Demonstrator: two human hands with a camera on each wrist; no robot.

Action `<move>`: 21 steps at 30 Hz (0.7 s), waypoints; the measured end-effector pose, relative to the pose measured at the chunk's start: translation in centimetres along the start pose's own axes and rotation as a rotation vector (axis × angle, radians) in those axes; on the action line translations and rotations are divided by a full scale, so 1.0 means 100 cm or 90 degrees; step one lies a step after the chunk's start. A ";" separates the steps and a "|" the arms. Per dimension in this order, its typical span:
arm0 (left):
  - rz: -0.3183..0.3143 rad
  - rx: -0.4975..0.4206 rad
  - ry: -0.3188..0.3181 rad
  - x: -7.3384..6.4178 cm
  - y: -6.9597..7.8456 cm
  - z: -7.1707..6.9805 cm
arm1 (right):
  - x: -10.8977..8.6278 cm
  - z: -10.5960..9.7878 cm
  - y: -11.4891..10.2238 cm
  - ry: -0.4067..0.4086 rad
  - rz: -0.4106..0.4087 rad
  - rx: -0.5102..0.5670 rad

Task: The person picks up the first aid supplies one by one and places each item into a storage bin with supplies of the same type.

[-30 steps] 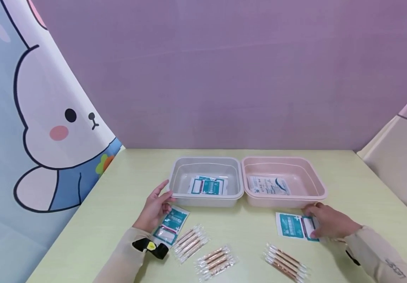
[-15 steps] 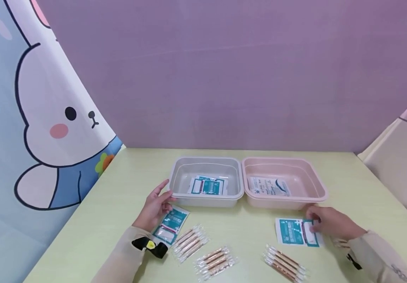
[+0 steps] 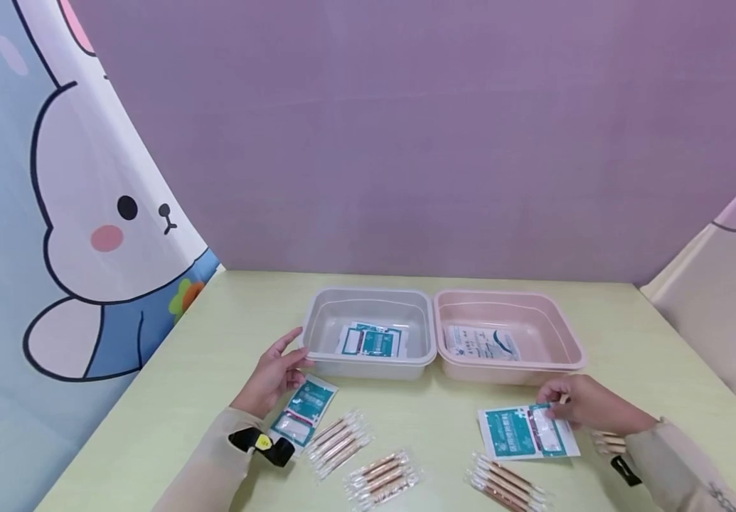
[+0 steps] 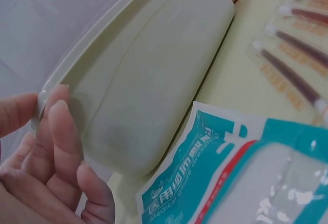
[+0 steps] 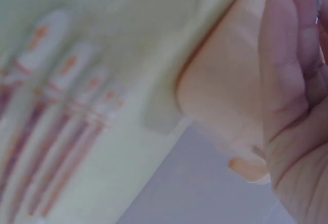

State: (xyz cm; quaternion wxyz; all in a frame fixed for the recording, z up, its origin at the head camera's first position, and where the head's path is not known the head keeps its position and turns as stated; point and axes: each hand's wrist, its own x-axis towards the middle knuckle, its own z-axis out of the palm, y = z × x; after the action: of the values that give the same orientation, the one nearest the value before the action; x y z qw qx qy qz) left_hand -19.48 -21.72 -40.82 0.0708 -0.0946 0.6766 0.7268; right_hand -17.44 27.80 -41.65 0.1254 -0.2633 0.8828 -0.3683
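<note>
My left hand [image 3: 274, 377] holds the near left corner of the grey plastic basin [image 3: 368, 366], thumb and fingers on either side of its rim in the left wrist view. Just below this hand lies a teal and white medical gauze packet [image 3: 306, 409]. My right hand [image 3: 582, 404] pinches the upper right edge of another gauze packet [image 3: 511, 432], which hangs slightly tilted before the pink plastic basin [image 3: 508, 373]. In the right wrist view, only part of my right hand [image 5: 297, 90] shows, and the held packet is out of sight.
Several gauze packets [image 3: 377, 341] lie in the grey basin, and a white packet [image 3: 483, 343] with blue print lies in the pink one. Bagged cotton swabs [image 3: 380, 480] are spread along the near table; another swab bag [image 3: 609, 442] is partly under my right wrist.
My right hand has taken hold of the gauze packet at its right end and drawn it up and slightly toward me. The left hand keeps its place on the grey basin.
</note>
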 end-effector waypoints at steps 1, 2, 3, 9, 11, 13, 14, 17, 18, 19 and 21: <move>-0.001 -0.002 0.002 0.000 0.000 0.000 | 0.000 -0.001 -0.003 -0.001 0.008 0.014; -0.003 -0.004 0.004 0.000 0.000 0.000 | 0.000 -0.002 -0.006 0.000 0.012 0.022; -0.005 -0.006 0.003 0.000 -0.001 0.000 | 0.001 -0.003 -0.008 0.002 0.015 0.029; -0.008 -0.007 0.000 0.001 -0.002 0.000 | 0.002 -0.005 -0.013 0.028 -0.034 0.044; -0.008 -0.006 0.000 0.001 -0.002 0.001 | 0.004 -0.005 -0.013 0.042 -0.060 0.046; -0.007 -0.006 0.001 0.001 -0.001 0.001 | 0.005 -0.006 -0.015 0.058 -0.076 0.043; -0.006 -0.007 0.001 0.001 -0.001 0.001 | 0.006 -0.005 -0.017 0.069 -0.083 0.038; -0.004 -0.009 0.001 0.000 -0.001 0.001 | 0.007 -0.004 -0.024 0.102 -0.095 0.027; -0.004 -0.008 0.002 0.000 -0.001 0.000 | 0.007 -0.004 -0.027 0.115 -0.096 0.025; -0.004 -0.009 0.002 0.000 -0.001 0.000 | 0.008 -0.003 -0.029 0.128 -0.096 0.027; -0.005 -0.010 0.001 0.000 -0.002 0.000 | 0.009 -0.002 -0.033 0.163 -0.101 0.021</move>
State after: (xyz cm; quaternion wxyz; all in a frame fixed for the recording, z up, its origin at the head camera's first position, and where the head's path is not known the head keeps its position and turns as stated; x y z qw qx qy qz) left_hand -19.44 -21.70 -40.97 0.0719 -0.0983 0.6708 0.7316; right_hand -17.03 25.44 -39.16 -0.0131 -0.2808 0.8619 -0.4221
